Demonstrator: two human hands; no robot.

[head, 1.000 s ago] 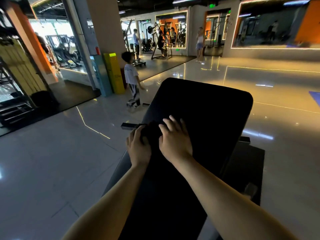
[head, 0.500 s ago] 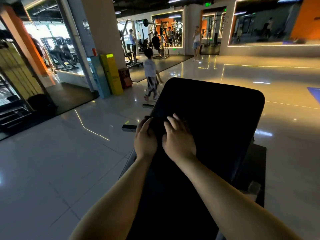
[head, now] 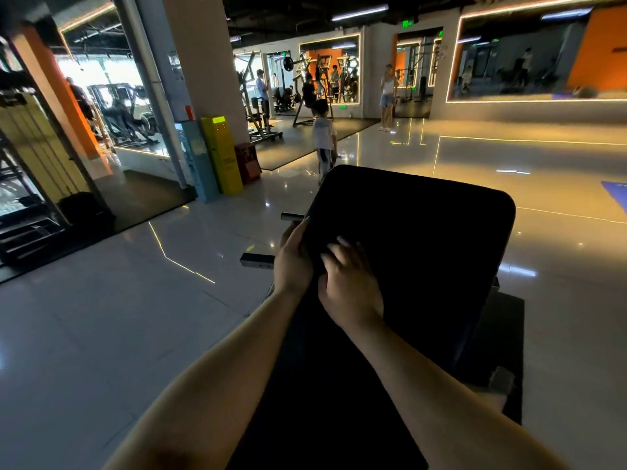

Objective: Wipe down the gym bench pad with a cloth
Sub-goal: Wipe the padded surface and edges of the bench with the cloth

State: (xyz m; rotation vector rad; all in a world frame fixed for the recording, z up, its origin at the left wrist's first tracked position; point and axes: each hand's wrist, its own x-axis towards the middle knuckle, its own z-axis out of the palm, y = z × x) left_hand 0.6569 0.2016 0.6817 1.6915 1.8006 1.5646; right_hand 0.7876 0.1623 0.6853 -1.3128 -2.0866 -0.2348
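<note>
Two bare hands are resting on a black bench pad (head: 424, 239) that is sloping up and away from the camera. Its far end is rounded at the corners and standing out against the glossy floor (head: 118, 317). The left hand (head: 293, 262) is lying at the pad's left edge, thumb side up, with its fingers curling over something dark at that edge. The right hand (head: 351, 283) is lying palm down just beside it, a little further in from the left edge, with its fingers close together and pressing forward onto the same dark patch. That patch is most likely the cloth (head: 315, 244), but it is as dark as the pad and its outline cannot be told; whether either hand is actually gripping it cannot be told either. Both forearms are reaching in from the near edge of the view and converging on the pad's left side. Beyond the left edge, a short dark bar of the bench frame (head: 257, 260) is sticking out over the floor. Further back, a yellow cabinet (head: 222, 154) is standing against a pillar, and a child in a white shirt (head: 324, 137) is standing just past the pad's far end.
</note>
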